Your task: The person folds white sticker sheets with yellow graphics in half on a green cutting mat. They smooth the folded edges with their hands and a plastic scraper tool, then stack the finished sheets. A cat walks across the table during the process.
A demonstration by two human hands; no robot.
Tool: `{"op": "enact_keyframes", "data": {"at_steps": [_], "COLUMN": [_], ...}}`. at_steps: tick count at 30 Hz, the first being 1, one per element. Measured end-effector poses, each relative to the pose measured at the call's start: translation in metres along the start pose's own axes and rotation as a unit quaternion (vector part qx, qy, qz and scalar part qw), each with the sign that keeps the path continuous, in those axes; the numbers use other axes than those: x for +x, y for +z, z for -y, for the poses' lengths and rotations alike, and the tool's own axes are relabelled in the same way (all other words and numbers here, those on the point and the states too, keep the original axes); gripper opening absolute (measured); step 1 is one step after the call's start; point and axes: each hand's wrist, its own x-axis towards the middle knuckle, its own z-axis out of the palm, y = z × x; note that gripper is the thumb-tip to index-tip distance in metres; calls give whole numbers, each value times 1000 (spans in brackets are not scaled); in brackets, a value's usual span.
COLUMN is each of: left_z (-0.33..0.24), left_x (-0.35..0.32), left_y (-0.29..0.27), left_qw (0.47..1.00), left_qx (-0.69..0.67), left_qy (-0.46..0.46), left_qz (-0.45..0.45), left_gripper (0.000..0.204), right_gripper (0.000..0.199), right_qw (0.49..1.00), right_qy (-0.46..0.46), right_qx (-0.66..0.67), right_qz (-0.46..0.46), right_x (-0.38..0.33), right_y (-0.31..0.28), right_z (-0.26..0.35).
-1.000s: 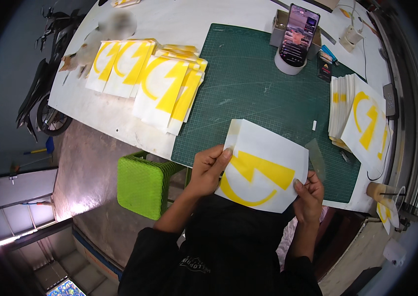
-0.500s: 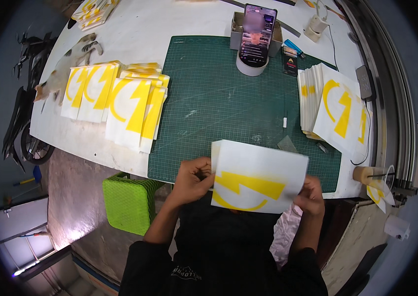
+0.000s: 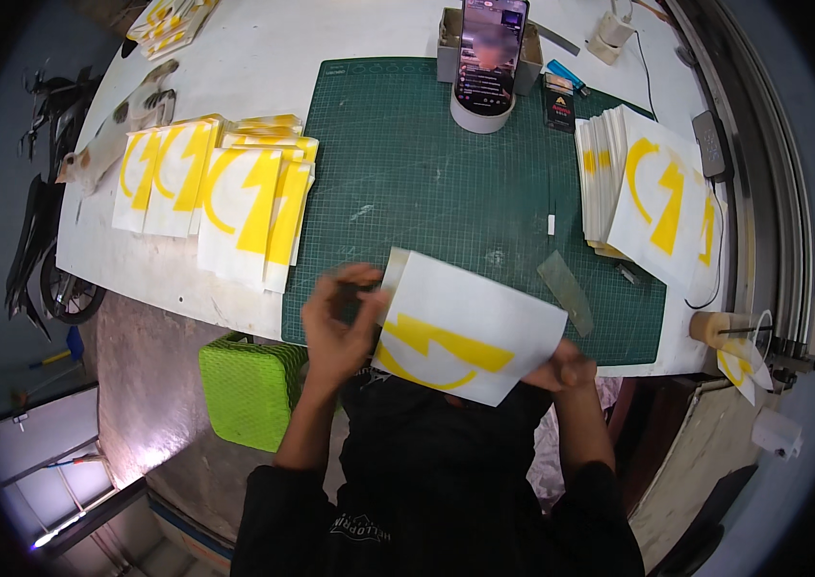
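A white sheet with a yellow printed design (image 3: pixel 475 303) is held tilted above the near edge of the green cutting mat. A narrow second layer shows along its left edge. My right hand (image 3: pixel 566 367) grips the lower right corner, its fingers partly behind the sheet. Beside the left edge is my left hand (image 3: pixel 338 322), blurred, thumb and fingers apart; whether the thumb touches the sheet is unclear. On the mat (image 3: pixel 426 183), a clear plastic strip (image 3: pixel 566 293) lies right of the sheet.
Stacks of similar printed sheets stand at left (image 3: pixel 239 207) and right (image 3: pixel 657 192). A phone (image 3: pixel 490 58) rests on a round stand at the back, near a small dark box (image 3: pixel 558 101). A cat (image 3: pixel 124 125) lies far left; a drink cup (image 3: pixel 715 330) sits at right.
The sheet has moved left and turned clockwise, its right side dipping. My left hand has loosened from the left edge and shifted left and up. My right hand stays on the sheet's right side.
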Motion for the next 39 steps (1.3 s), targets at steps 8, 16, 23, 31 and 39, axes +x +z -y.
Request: {"op": "enact_keyframes", "data": {"at_steps": [8,16,23,31,39], "left_z": [-1,-7,19,38,18], "left_x": [-18,1,8,9,-28], "left_y": [-15,2,-2,20,29], "left_qw": [954,923,975,988,874], "left_qx": [-60,-318,135,117,341], "left_qy": [-198,-201,107,94,344], "left_qz": [216,82,137,-45,-48], "left_gripper": [17,32,60,60,48], "right_gripper": [103,37,19,33,40], "right_qw": [995,743,579,575,511], "right_qy": [42,10,-86,-122,-132], "right_qx": [-71,-649,-769,-704,-755], "right_qz": [-51,-162,-257,-398,-389], "right_x": [9,23,47,79,89], "right_y": [-25,27,22,1,5], "right_z": [0,21,16,-4,-8]}}
